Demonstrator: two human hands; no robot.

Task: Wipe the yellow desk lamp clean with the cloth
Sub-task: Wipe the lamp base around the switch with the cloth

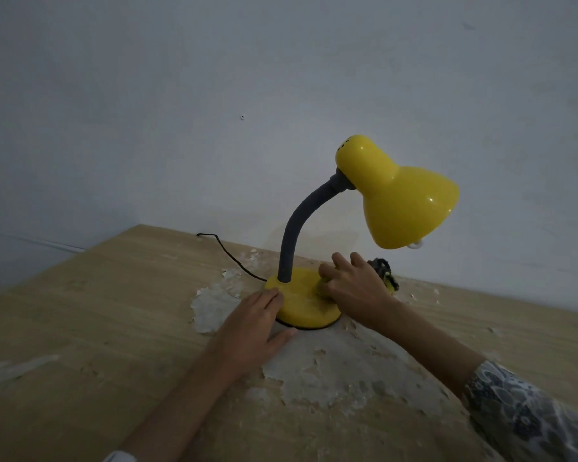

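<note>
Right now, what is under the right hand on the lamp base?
Under the right hand a yellowish cloth lies on the lamp base; only its edge shows. A dark, yellow-flecked piece shows behind the hand. The rest is covered.

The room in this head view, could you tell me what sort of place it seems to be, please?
Probably a plain home room or study corner: a worn wooden desk with peeling surface stands against a bare wall, bearing a yellow desk lamp with its cord.
</note>
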